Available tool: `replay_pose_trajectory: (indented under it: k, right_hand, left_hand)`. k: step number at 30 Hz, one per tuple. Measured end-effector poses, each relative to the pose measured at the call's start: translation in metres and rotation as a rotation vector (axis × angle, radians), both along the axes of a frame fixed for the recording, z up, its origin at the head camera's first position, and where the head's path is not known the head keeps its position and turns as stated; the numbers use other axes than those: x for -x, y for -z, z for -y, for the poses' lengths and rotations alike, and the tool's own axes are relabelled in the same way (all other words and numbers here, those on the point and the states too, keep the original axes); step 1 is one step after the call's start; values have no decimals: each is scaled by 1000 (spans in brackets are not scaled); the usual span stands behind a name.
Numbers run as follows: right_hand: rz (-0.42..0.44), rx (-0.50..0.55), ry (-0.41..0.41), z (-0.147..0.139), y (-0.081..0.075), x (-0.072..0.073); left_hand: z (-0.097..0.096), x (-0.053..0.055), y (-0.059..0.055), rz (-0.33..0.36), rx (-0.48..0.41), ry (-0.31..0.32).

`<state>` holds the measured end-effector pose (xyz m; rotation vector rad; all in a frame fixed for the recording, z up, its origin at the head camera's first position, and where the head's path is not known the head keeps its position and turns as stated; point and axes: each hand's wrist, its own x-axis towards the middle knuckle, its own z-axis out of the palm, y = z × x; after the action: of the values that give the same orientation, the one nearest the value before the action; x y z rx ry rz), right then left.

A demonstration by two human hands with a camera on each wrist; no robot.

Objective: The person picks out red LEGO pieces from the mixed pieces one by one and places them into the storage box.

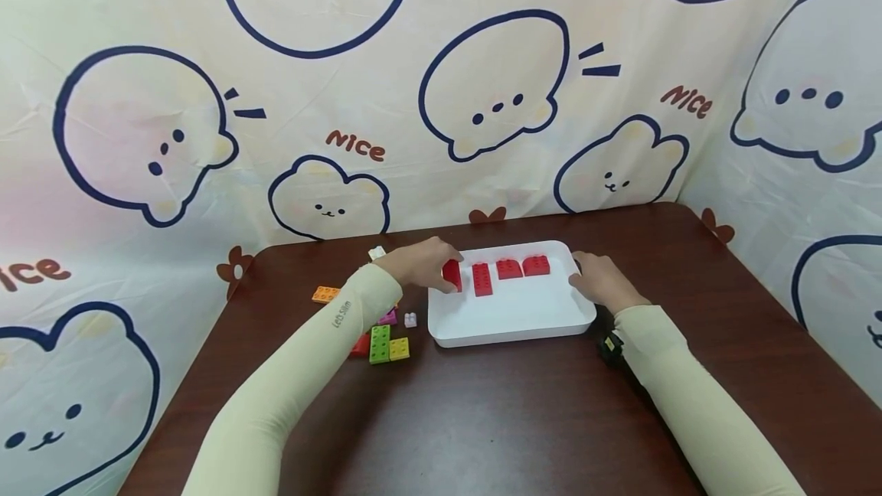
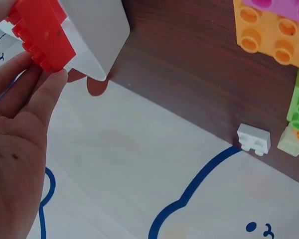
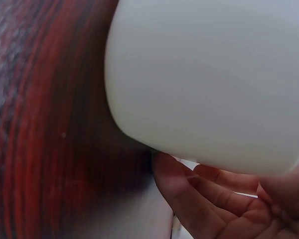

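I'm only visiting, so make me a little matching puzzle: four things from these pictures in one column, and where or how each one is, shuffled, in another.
Things
1. Tray
2. Yellow block
3. Left grip
4. Right grip

Where or how
A. holding a red block
B. at the tray's right end
C. beside a green block
D. white, with red blocks lying in it

Right pairs: 1-D, 2-C, 3-A, 4-B
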<state>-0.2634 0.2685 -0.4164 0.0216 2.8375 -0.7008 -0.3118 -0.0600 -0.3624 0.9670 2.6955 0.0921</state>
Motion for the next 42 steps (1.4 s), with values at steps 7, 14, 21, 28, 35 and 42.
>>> replay_pose_trajectory:
  k: [7, 14, 21, 28, 35, 42]
  right_hand:
    - [6, -6, 0, 1, 1, 1]
    - [0, -11, -2, 0, 3, 3]
    - [-7, -7, 1, 0, 4, 1]
    - [-11, -7, -2, 1, 2, 0]
    - [-7, -4, -1, 1, 0, -1]
    - [-9, -5, -7, 0, 2, -1]
  left_hand:
    - [-8, 1, 9, 8, 20, 4]
    - [-12, 3, 17, 19, 47, -20]
    - [-13, 6, 24, 23, 58, -26]
    - [-11, 6, 27, 19, 75, -43]
    - [-9, 6, 27, 26, 66, -50]
    - [-10, 4, 28, 34, 75, -35]
